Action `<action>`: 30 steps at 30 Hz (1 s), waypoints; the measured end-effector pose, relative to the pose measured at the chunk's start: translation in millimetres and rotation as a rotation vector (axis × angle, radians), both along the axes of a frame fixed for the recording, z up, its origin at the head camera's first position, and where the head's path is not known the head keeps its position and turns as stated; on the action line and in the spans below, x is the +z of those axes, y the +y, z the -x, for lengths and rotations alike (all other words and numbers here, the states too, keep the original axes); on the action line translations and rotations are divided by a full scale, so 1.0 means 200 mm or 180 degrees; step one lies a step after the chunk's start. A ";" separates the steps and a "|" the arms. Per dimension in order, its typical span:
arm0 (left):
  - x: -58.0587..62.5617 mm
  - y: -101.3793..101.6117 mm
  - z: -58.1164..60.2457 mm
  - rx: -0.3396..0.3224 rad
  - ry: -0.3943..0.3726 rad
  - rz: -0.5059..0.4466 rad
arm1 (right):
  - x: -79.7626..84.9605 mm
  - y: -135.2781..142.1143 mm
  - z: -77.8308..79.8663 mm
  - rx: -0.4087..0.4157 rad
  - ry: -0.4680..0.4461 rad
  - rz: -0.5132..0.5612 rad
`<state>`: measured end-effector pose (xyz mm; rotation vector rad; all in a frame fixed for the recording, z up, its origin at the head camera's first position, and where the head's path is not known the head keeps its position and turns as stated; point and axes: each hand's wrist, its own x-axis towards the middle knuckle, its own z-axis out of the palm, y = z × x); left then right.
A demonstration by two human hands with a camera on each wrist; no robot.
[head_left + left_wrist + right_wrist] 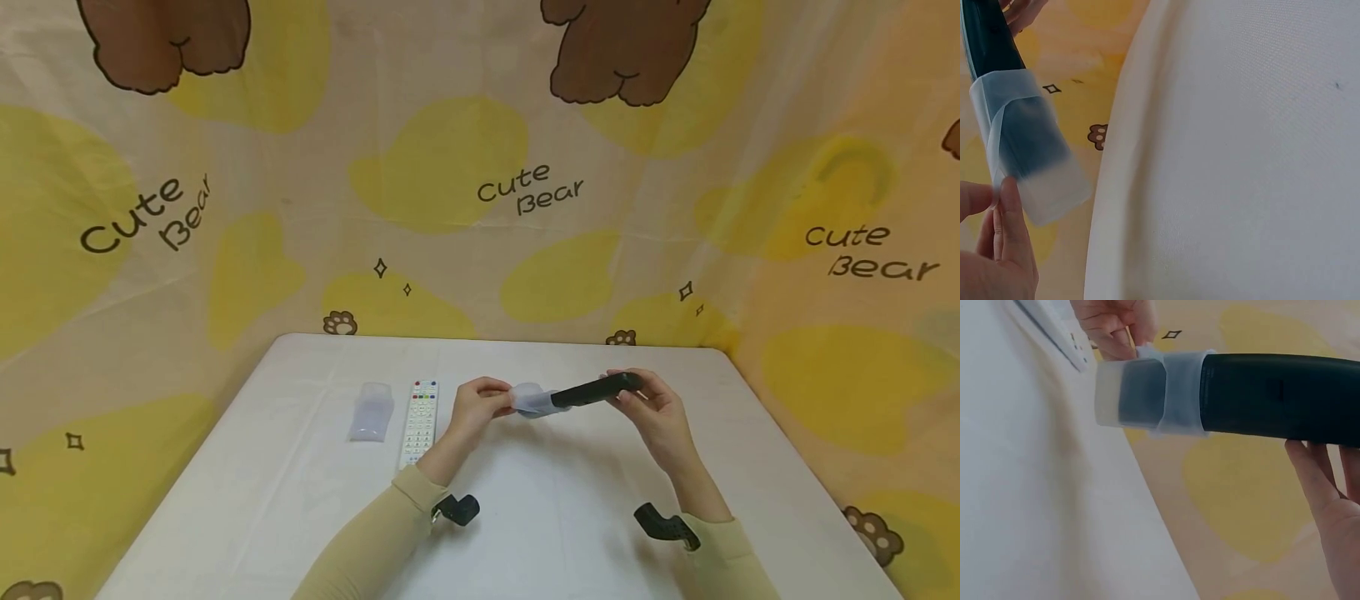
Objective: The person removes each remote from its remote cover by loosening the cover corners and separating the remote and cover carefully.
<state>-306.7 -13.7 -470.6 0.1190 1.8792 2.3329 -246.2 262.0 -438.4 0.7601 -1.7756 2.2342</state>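
Observation:
In the head view my right hand [663, 421] grips the far end of a black remote control [596, 390], held above the table and tilted up to the right. Its other end sits inside a translucent silicone sleeve [531, 402]. The left hand [474, 410] pinches the edge of that sleeve between thumb and fingers. In the right wrist view, the sleeve's upper part [1184, 392] is folded back on itself, and the remote's end stops short of the sleeve's closed end. The remote's smooth back [1272, 394] faces that camera; its buttons are hidden.
On the white table [525, 517], left of my hands, lies a white remote control [420, 421], its lower end partly behind my left forearm. Another translucent sleeve [372, 412] lies flat beside it. A printed cloth [435, 192] hangs behind the table.

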 end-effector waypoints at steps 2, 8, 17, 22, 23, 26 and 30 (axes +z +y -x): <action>-0.01 0.01 0.00 0.0052 0.0021 -0.0030 | 0.00 0.00 0.00 -0.0047 -0.0027 -0.0046; -0.05 0.02 0.02 0.0257 0.0071 -0.0086 | -0.01 -0.02 -0.01 -0.0208 -0.0184 -0.0183; -0.05 0.04 0.02 0.0465 0.0130 -0.0006 | 0.00 -0.02 -0.04 -0.0317 -0.0601 -0.0503; -0.04 0.03 0.03 0.0533 0.0151 0.0034 | 0.00 -0.01 -0.05 -0.0304 -0.1105 -0.0682; -0.04 0.03 0.03 0.0533 0.0129 0.0014 | 0.01 -0.01 -0.05 -0.0315 -0.1240 -0.0693; -0.02 0.02 0.03 0.0492 0.0102 -0.0036 | 0.00 -0.01 -0.05 -0.0344 -0.1602 -0.0683; 0.04 0.00 0.00 0.0470 0.0106 0.0015 | -0.02 0.00 -0.05 -0.0373 -0.1902 -0.0696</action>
